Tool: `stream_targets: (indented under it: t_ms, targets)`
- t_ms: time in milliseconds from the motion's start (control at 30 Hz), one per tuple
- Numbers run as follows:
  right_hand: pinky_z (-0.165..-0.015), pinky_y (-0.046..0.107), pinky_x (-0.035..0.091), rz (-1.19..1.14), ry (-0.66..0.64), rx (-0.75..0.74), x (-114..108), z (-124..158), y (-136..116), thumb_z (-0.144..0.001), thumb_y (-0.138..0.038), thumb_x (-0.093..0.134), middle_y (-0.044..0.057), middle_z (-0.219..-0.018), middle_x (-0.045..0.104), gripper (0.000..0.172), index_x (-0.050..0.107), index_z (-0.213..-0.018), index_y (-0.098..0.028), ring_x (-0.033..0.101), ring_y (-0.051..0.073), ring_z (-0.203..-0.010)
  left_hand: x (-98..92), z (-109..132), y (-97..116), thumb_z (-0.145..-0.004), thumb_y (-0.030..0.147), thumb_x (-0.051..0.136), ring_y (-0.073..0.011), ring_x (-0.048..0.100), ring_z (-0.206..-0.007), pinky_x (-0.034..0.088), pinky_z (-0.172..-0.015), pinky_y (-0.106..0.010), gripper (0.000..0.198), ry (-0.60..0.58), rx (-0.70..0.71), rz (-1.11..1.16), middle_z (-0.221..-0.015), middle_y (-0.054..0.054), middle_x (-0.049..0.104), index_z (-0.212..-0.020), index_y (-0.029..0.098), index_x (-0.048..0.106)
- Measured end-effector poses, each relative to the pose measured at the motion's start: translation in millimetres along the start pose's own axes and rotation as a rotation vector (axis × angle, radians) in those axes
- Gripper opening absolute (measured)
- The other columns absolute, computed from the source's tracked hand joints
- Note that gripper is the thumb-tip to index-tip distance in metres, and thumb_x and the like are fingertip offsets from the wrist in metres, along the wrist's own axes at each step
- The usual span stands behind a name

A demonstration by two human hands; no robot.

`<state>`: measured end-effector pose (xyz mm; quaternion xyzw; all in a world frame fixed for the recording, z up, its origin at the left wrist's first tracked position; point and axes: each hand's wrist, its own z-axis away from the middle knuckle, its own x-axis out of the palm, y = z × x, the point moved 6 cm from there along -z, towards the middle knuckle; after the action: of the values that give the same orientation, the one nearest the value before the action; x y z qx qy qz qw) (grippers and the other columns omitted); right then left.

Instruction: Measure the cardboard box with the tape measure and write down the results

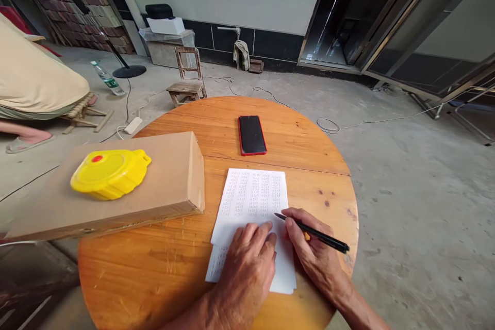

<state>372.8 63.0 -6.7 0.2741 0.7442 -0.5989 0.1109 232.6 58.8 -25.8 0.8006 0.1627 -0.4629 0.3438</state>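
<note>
My right hand (315, 245) grips a black pen (323, 237), its tip at the lower right of the handwriting on a white sheet of paper (247, 224). Rows of small pencil-grey characters in several columns fill the upper half of that sheet. Resting across the lower part of the paper, my left hand (249, 263) lies palm down with its fingers slightly bent and holds nothing. Another written sheet (215, 264) peeks out underneath at the lower left. A black phone with a red edge (252, 135) lies beyond the paper.
The round wooden table (154, 278) carries a cardboard box (170, 175) with a yellow plastic case (110, 172) on top. Behind stand a small wooden chair (187, 82), a water bottle (108, 80) and a power strip (133, 125). At left shows another person's foot (33, 134).
</note>
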Motion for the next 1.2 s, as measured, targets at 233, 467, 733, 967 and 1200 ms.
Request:
stream_targets:
  t_ms: [233, 467, 733, 967, 1200]
  targets:
    - [-0.055, 0.025, 0.05, 0.01, 0.037, 0.035, 2, 1, 8, -0.094, -0.024, 0.053, 0.0, -0.071, 0.066, 0.013, 0.065, -0.09, -0.021, 0.062, 0.014, -0.059, 3.8, -1, 0, -0.085, 0.004, 0.047, -0.0273, 0.059, -0.094, 0.053, -0.078, -0.044, 0.037, -0.035, 0.004, -0.012, -0.127, -0.011, 0.065, -0.118, 0.01, 0.063]
    - [-0.05, 0.023, 0.048, 0.034, 0.028, 0.044, 4, -1, 5, -0.094, -0.025, 0.053, 0.001, -0.071, 0.066, 0.014, 0.065, -0.087, -0.021, 0.06, 0.014, -0.057, 1.1, -2, -1, -0.085, 0.003, 0.048, -0.026, 0.058, -0.092, 0.051, -0.077, -0.042, 0.039, -0.033, 0.0, 0.027, -0.129, -0.008, 0.064, -0.12, 0.013, 0.061]
    - [-0.058, 0.024, 0.052, 0.035, 0.035, -0.001, 11, -2, 0, -0.093, -0.021, 0.054, 0.002, -0.073, 0.07, 0.015, 0.068, -0.085, -0.02, 0.063, 0.014, -0.061, 1.2, -3, 1, -0.082, 0.001, 0.048, -0.0252, 0.058, -0.092, 0.05, -0.077, -0.042, 0.033, -0.016, -0.007, 0.009, -0.129, -0.008, 0.065, -0.107, 0.016, 0.065]
    - [-0.06, 0.024, 0.05, 0.073, 0.008, 0.0, 12, -1, 0, -0.094, -0.02, 0.052, 0.001, -0.073, 0.068, 0.017, 0.066, -0.084, -0.02, 0.063, 0.014, -0.063, 0.2, -3, 0, -0.083, 0.001, 0.048, -0.0258, 0.058, -0.092, 0.05, -0.076, -0.042, 0.032, -0.019, -0.013, 0.008, -0.129, -0.008, 0.064, -0.107, 0.015, 0.065]
    - [-0.062, 0.026, 0.051, 0.065, -0.006, 0.014, 14, -2, 2, -0.095, -0.022, 0.052, 0.002, -0.075, 0.069, 0.018, 0.066, -0.085, -0.021, 0.064, 0.016, -0.066, -1.0, -4, 1, -0.085, 0.002, 0.048, -0.0257, 0.058, -0.093, 0.051, -0.078, -0.042, 0.03, -0.042, -0.019, 0.007, -0.129, -0.008, 0.064, -0.105, 0.016, 0.065]
